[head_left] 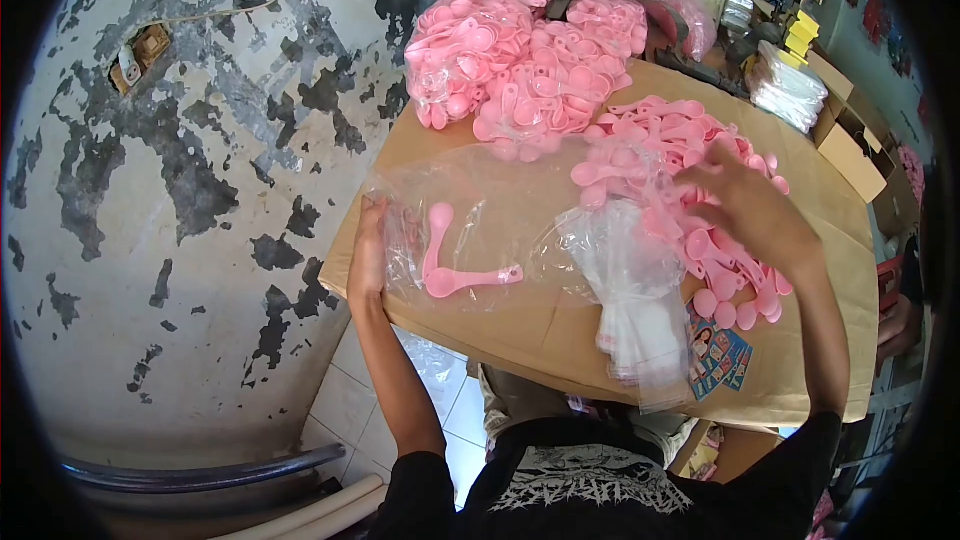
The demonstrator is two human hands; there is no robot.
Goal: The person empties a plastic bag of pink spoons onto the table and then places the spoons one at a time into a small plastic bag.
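My left hand [368, 250] grips the left edge of a large clear plastic bag [520, 210] spread across the cardboard-covered tabletop. Two pink plastic spoons [470, 281] lie at the bag's left part, forming an L. Over a loose heap of pink spoons [735, 265] hovers my right hand [750, 202], its fingers apart and curved, with nothing visible in them. Between the hands rests a stack of small clear bags [630, 305], beside the heap. Colourful printed cards [722, 360] lie just below the heap.
Large filled bags of pink spoons [545, 75] stand at the table's back. A packet of clear wrappers [786, 86] and an open cardboard box [850, 155] sit at the back right. The peeling wall [200, 220] borders the left side. Pipes [310, 515] lie at lower left.
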